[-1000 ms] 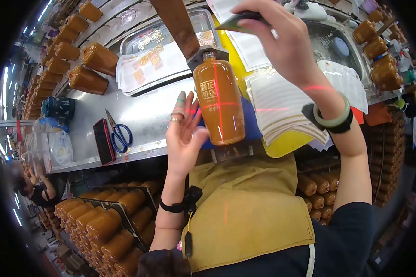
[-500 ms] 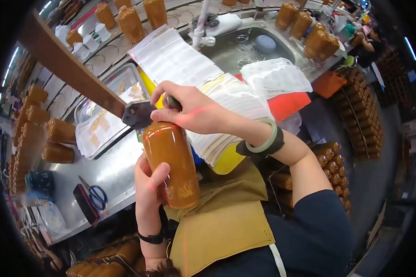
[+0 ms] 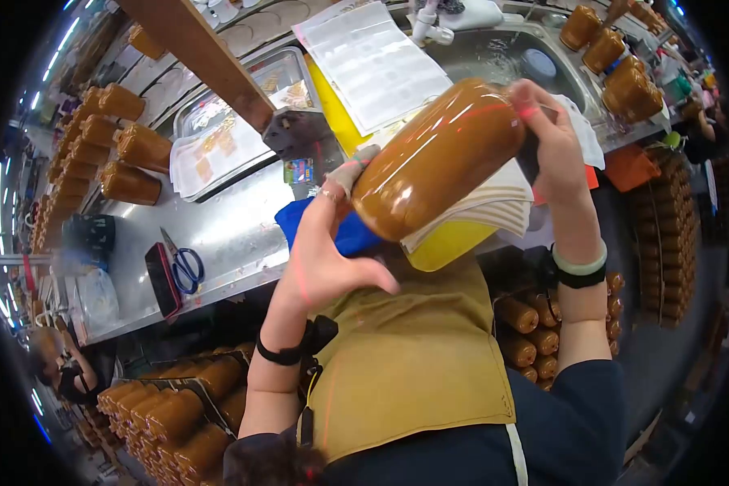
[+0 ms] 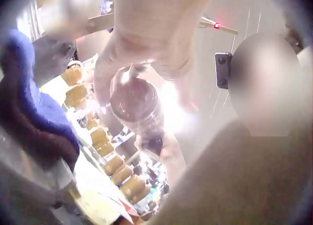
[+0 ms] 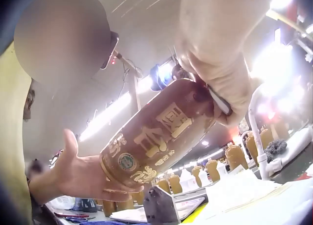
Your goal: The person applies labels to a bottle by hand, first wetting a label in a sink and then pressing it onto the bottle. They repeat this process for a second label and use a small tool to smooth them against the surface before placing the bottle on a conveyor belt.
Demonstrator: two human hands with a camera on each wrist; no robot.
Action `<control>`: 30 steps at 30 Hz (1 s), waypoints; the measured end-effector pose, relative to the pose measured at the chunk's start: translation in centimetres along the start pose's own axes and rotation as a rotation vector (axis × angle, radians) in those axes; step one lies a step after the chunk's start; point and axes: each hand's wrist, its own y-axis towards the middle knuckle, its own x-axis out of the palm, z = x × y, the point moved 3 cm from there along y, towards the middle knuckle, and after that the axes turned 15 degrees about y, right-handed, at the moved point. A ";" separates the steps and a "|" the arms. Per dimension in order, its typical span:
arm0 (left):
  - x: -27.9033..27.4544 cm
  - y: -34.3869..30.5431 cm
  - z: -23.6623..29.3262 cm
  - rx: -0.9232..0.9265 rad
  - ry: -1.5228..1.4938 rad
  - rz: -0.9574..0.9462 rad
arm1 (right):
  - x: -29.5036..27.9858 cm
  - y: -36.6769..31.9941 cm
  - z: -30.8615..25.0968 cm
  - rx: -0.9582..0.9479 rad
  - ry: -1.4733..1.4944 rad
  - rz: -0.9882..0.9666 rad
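A glossy brown bottle [image 3: 441, 158] is held tilted above the bench, its neck end up to the right. My right hand [image 3: 559, 150] grips it by the neck end, which the fingers mostly hide. A thin dark, pale-edged flat tool [image 5: 220, 98] shows between the right hand's fingers in the right wrist view. Gold characters and a small round green emblem mark the bottle's [image 5: 156, 142] other side. My left hand [image 3: 316, 255] is spread at the base, thumb apart, fingers extending behind the bottle; some fingertips wear pale covers. In the left wrist view, the round base [image 4: 134, 100] faces the left palm.
A wooden beam [image 3: 206, 61] with a dark metal bracket [image 3: 296, 134] slants over the bench. Scissors [image 3: 188, 267] and a phone [image 3: 163, 279] lie at left. Label sheets [image 3: 373, 65], a paper-lined tray [image 3: 211, 154], a blue cloth [image 3: 324, 223] and a sink [image 3: 502, 53] surround the work.
The bottle went from upright at the bracket, through both hands, to a tilted hold at the right. My right hand took its neck end; my left hand loosened from its body and spread at its base.
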 end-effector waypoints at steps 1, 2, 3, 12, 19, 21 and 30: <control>0.8 -0.5 1.1 -0.073 0.032 0.078 | -0.5 -0.1 -0.3 -0.023 0.014 0.053; 1.1 -0.4 1.5 -0.004 0.179 0.133 | -0.9 -0.1 -0.6 -0.045 0.028 0.107; 1.6 -0.5 0.8 -0.014 0.206 0.193 | -1.0 -0.2 -0.5 -0.042 0.032 0.099; 2.2 0.1 1.2 0.174 0.446 0.391 | -2.1 -2.0 0.7 -0.020 0.213 0.272; 4.9 0.2 1.7 0.625 1.186 0.541 | -4.4 -2.2 1.4 -0.071 0.195 0.449; 5.3 -0.7 0.9 0.723 1.147 0.384 | -6.7 -1.9 -0.3 -0.145 0.078 0.582; -0.4 0.0 1.5 0.186 1.196 0.545 | -19.9 9.0 -15.4 -0.914 -1.407 0.603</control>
